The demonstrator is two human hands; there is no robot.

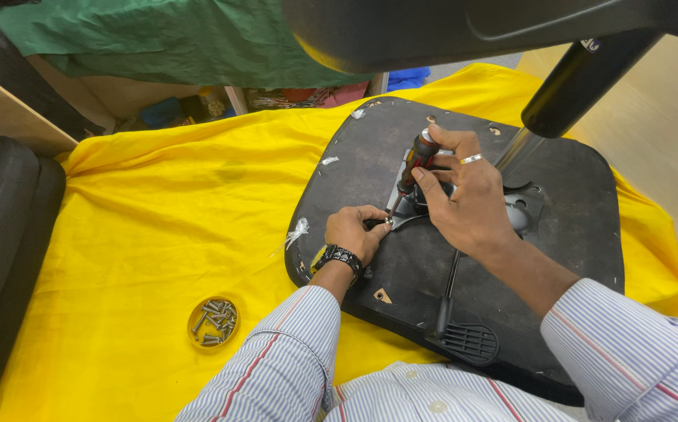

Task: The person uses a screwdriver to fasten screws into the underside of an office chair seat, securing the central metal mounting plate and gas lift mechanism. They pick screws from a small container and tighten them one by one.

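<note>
Head view is showing the right hand (464,195) wrapping closed around a screwdriver (415,160), its tip slanting down to a metal plate (403,205) on the black upturned chair seat (565,234). Just left, the left hand (355,230) is pinching something small at that tip, fingers curled tight. Farther left, near the striped sleeve (276,367), a yellow dish of screws (212,320) is sitting on the yellow cloth (159,227).

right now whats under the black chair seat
The black chair seat lies underside up on a yellow cloth spread past every edge. What the cloth rests on is covered.
</note>
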